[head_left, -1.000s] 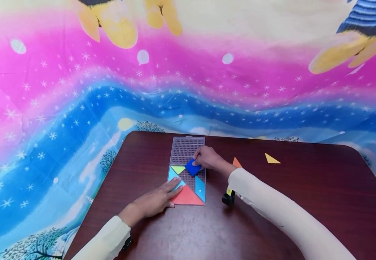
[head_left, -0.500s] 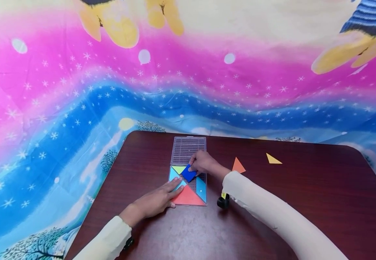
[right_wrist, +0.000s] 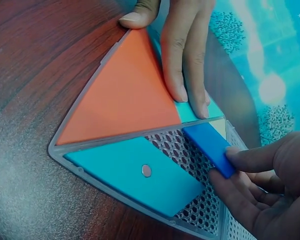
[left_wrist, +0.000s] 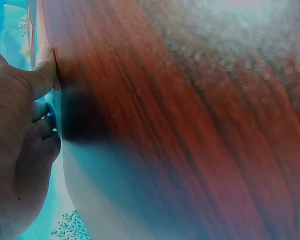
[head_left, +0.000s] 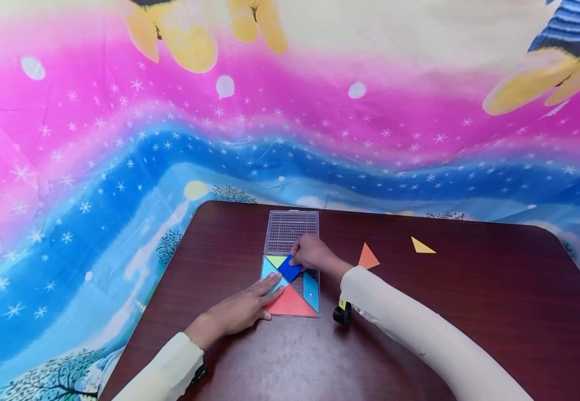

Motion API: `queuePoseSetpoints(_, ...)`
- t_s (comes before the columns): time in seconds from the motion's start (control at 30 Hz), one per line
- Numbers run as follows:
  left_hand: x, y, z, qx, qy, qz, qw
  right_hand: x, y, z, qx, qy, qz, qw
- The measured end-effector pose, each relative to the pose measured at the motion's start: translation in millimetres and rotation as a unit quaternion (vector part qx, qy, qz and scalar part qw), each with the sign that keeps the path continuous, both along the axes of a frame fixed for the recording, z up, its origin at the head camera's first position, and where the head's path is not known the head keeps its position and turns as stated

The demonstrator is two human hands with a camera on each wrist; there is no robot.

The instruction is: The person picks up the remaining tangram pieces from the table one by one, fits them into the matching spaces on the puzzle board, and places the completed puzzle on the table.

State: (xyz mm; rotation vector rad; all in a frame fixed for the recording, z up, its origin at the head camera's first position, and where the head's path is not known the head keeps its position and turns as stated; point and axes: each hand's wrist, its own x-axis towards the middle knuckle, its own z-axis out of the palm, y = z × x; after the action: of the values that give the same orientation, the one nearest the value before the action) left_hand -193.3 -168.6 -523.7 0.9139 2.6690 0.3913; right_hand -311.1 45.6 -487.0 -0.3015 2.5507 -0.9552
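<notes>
A hinged clear plastic case [head_left: 291, 234] lies unfolded on the table, its near half holding tangram pieces. My right hand [head_left: 315, 252] pinches a dark blue tangram square [right_wrist: 207, 147] between thumb and fingers, tilted over the perforated base with one edge low beside the light blue triangle [head_left: 268, 268]. My left hand [head_left: 242, 303] lies across the case's left side, its extended fingers resting on the light blue triangle and the big red-orange triangle [right_wrist: 122, 95]. A teal parallelogram [right_wrist: 132, 175] with a round silvery dot sits along the right side. At the upper left corner is a yellow-green triangle [head_left: 274, 260].
To the right of the case, an orange triangle [head_left: 368, 257] lies loose on the brown table [head_left: 290, 362]. Farther right is a yellow triangle [head_left: 422, 245]. A printed cloth backdrop [head_left: 290, 145] hangs behind the table's far edge.
My right hand has brought the blue square left and toward me, down to the light blue triangle's edge. The orange triangle has come fully into view. My left hand stays put.
</notes>
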Motion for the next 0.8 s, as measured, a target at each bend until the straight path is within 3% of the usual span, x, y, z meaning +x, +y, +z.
queuePoseSetpoints(0.5,-1.2,0.9,1.6,0.0,-0.006,-0.008,0.9999,3.0,-2.4,-4.7,0.052,0.085,0.037,0.994)
queuePoseSetpoints(0.8,-2.2,2.8,3.6,0.004,-0.004,-0.017,0.9998,2.8,0.4,-7.2,0.037,0.111,0.02,0.993)
